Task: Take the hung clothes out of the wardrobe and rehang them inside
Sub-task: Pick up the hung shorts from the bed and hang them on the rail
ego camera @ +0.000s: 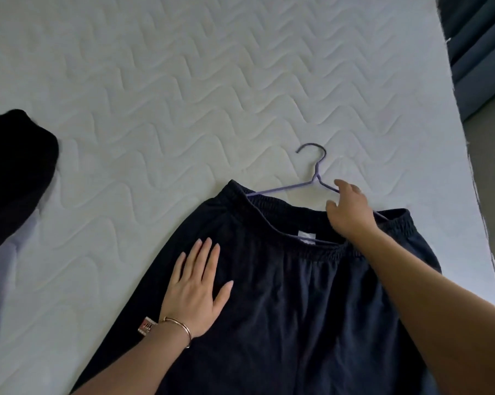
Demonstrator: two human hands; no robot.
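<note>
Head view: left hand (196,292) presses flat, fingers spread, on dark trousers (297,309) lying on the bed (155,109); right hand (350,213) curls its fingers round the purple hanger (315,175).

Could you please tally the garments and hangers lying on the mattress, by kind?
Garments: 2, the navy trousers and a black garment
Hangers: 1, the purple hanger
Total: 3
</note>
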